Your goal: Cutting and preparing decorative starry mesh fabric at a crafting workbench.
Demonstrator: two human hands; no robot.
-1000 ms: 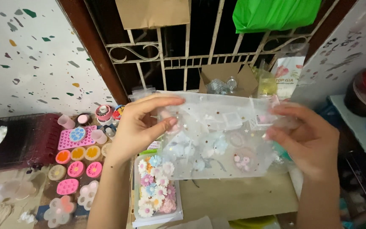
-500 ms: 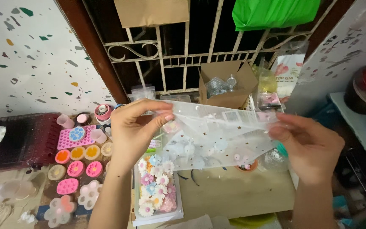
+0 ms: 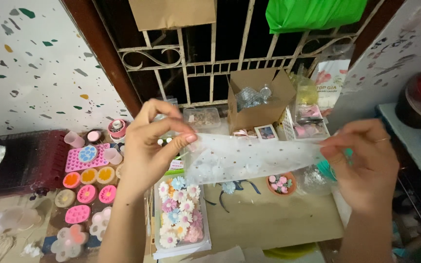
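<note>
stretching a translucent dotted plastic bag point(image 3: 254, 158) taut between pinched left hand point(image 3: 149, 146) and right hand point(image 3: 366, 163), fingers clamped on each end, above the tray of pastel flowers point(image 3: 179, 212); the bag's mouth looks unopened, so parting it likely calls for sliding the fingertips.

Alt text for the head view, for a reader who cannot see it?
Two hands, left hand and right hand, stretch a clear dotted bag over a table. Below lie a tray of flowers and pink moulds.
</note>
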